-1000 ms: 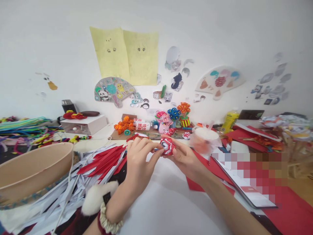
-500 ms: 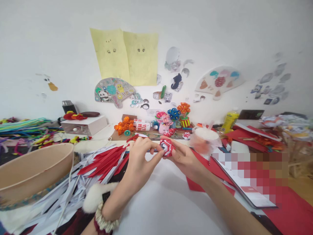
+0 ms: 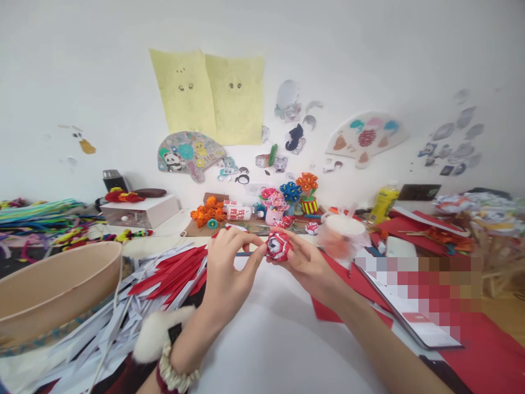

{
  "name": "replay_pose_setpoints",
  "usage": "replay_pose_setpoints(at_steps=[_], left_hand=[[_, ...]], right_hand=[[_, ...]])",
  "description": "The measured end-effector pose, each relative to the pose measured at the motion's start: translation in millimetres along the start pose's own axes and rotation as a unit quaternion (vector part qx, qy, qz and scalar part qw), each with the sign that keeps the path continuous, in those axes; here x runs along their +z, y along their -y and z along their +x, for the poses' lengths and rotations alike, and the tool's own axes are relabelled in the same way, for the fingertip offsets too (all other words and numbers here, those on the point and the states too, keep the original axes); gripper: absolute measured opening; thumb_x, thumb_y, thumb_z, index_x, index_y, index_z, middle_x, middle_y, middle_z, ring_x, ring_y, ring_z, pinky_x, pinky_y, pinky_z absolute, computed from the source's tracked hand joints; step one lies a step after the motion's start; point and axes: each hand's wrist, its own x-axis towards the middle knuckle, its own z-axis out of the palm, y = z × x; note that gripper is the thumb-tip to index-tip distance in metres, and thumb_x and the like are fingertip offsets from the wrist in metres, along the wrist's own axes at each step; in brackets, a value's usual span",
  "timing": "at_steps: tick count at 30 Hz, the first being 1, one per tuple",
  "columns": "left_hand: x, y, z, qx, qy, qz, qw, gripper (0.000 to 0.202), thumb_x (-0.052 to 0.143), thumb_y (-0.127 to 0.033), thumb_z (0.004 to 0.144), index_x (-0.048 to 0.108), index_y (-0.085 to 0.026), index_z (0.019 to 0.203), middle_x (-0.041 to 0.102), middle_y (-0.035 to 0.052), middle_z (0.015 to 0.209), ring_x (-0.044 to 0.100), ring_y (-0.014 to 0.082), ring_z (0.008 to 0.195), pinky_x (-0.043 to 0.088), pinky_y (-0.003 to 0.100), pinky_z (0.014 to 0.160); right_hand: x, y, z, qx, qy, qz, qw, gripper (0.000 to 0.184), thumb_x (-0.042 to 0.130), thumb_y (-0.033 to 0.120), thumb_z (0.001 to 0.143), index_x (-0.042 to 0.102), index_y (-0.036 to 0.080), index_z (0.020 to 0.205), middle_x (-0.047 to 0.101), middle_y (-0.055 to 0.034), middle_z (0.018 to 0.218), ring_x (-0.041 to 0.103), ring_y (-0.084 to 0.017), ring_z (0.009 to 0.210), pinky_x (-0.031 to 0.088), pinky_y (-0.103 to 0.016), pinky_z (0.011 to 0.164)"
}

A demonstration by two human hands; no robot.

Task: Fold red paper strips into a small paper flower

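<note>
Containers: 3 flowerpots [image 3: 310, 207] hold pink, blue and orange blooms [image 3: 291, 191]; 1 beige basin [image 3: 69, 276], contents hidden | Count: 1 red-and-white paper ball [image 3: 282, 253], raised before the flowerpots, pinched by fingers of our right hand [image 3: 314, 267]; left hand [image 3: 227, 265], thumb and forefinger together at its edge, grip unclear | Change: ball's pale hollow faces us more than earlier

- Two yellow sheets [image 3: 235, 106] with drawn eyes on the wall [image 3: 82, 60]
- Panda-decorated fan [image 3: 189, 152] below them
- Orange flowers [image 3: 307, 182] in a striped pot [image 3: 310, 206]
- Black thermos [image 3: 115, 181] behind a white box [image 3: 164, 207]
- Yellow bottle [image 3: 383, 203]
</note>
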Motion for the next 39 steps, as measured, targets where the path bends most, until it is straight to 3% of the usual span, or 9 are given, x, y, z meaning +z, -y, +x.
replay_pose_setpoints(at_steps=[8, 24, 33, 39], left_hand=[[6.6, -3, -4, 0.068, -0.002, 0.084, 0.994, 0.006, 0.062, -0.022, 0.085, 0.062, -0.021, 0.080, 0.061, -0.0012, 0.075, 0.051, 0.0152, 0.072, 0.028, 0.033, 0.070], [9.2, -3, -6, 0.035, -0.005, 0.104, 0.994, 0.009, 0.061, -0.018, 0.083, 0.063, -0.021, 0.075, 0.055, -0.0025, 0.067, 0.047, 0.0147, 0.069, 0.028, 0.031, 0.068], [12.1, 0, -8, 0.044, -0.039, 0.147, 0.987, 0.010, 0.059, -0.017, 0.083, 0.061, -0.020, 0.073, 0.053, -0.0024, 0.064, 0.046, 0.0150, 0.066, 0.030, 0.031, 0.067], [5.6, 1, -2, -0.029, 0.011, 0.032, 0.999, 0.009, 0.058, -0.022, 0.085, 0.061, -0.022, 0.076, 0.058, -0.0017, 0.069, 0.051, 0.0155, 0.070, 0.036, 0.031, 0.069]], right_hand=[[1, 2, -2, 0.015, -0.003, -0.006, 1.000, 0.046, 0.071, 0.034, 0.082, 0.055, 0.029, 0.125, 0.061, -0.0072, 0.122, 0.059, -0.022, 0.109, 0.044, -0.040, 0.098], [-1, -2, -2, -0.006, -0.033, -0.042, 0.999, 0.050, 0.075, 0.030, 0.077, 0.055, 0.031, 0.123, 0.055, -0.0061, 0.126, 0.053, -0.022, 0.115, 0.041, -0.041, 0.101], [2, 1, -3, -0.003, -0.030, -0.059, 0.998, 0.051, 0.076, 0.032, 0.075, 0.055, 0.032, 0.122, 0.050, -0.0049, 0.131, 0.053, -0.022, 0.114, 0.041, -0.041, 0.102], [0, 0, -2, -0.007, -0.034, -0.027, 0.999, 0.046, 0.072, 0.035, 0.079, 0.057, 0.031, 0.123, 0.052, -0.0059, 0.133, 0.054, -0.023, 0.118, 0.038, -0.043, 0.105]])
